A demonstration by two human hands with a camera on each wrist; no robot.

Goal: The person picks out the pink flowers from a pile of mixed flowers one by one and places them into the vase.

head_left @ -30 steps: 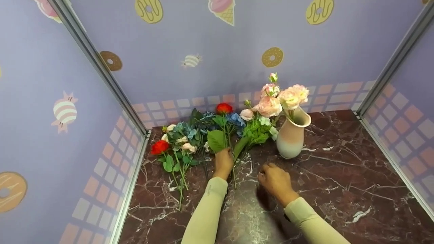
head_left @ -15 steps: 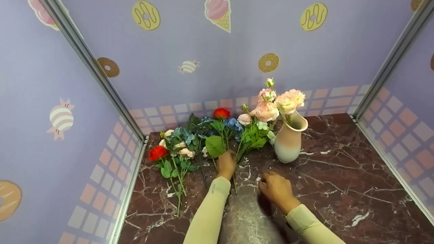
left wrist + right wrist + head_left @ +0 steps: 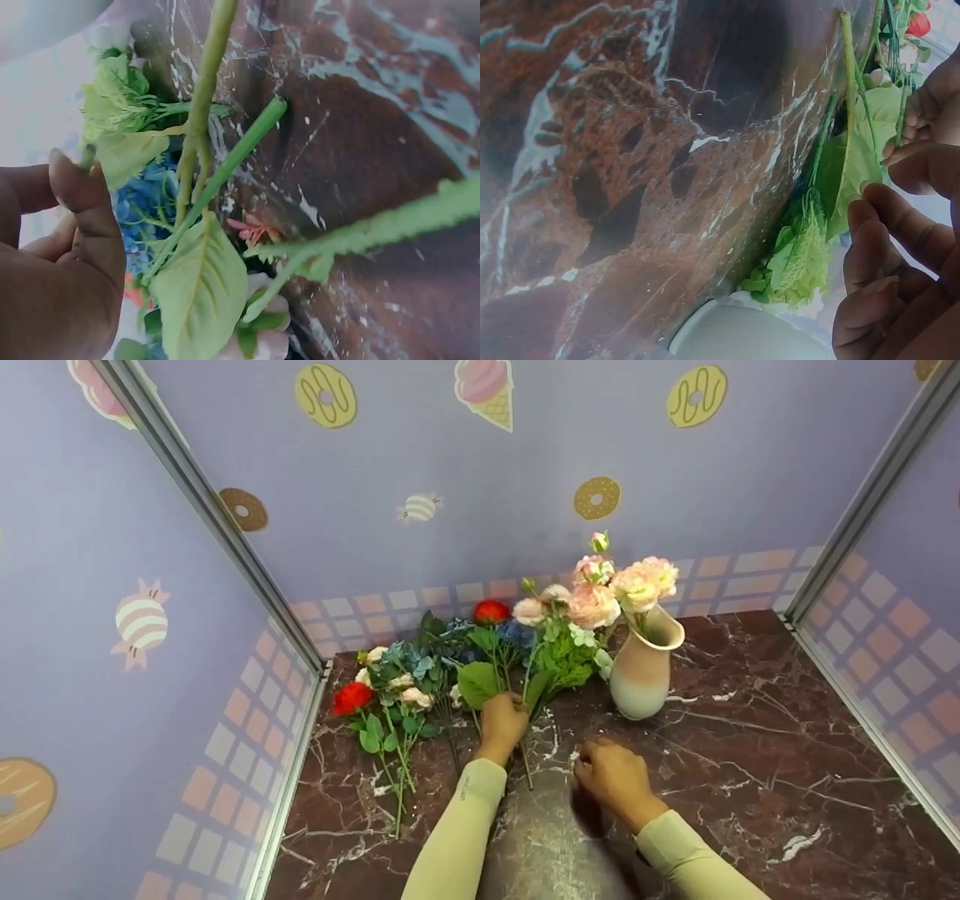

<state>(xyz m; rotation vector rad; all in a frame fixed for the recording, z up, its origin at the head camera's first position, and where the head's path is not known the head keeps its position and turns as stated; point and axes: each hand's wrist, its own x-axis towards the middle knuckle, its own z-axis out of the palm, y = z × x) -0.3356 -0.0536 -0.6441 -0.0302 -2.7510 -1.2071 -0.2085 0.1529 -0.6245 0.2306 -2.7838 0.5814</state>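
My left hand [image 3: 502, 726] pinches a thin green flower stem [image 3: 87, 157] between thumb and finger, low over the row of flowers. In the head view this stem runs up toward pale pink blooms [image 3: 529, 612]. Beside that hand are a broad green leaf [image 3: 478, 684] and a red rose [image 3: 491, 612], lying among blue hydrangeas [image 3: 516, 634]. My right hand [image 3: 615, 780] hovers above the table in front of the vase, fingers loosely curled around nothing. The vase [image 3: 641, 679], pink above and whitish below, stands upright with peach-pink flowers [image 3: 645, 583] in its mouth.
More flowers lie at the left, including another red rose [image 3: 352, 699] and cream blooms [image 3: 416, 697], their stems pointing toward the front. Leafy green sprigs [image 3: 566, 664] sit just left of the vase. Patterned walls [image 3: 360, 532] enclose the dark marbled table [image 3: 750, 750].
The pale pink blooms above my left hand have risen slightly and shifted left, and the hand now holds their stem. My right hand stays nearly still. The head view has tilted slightly.
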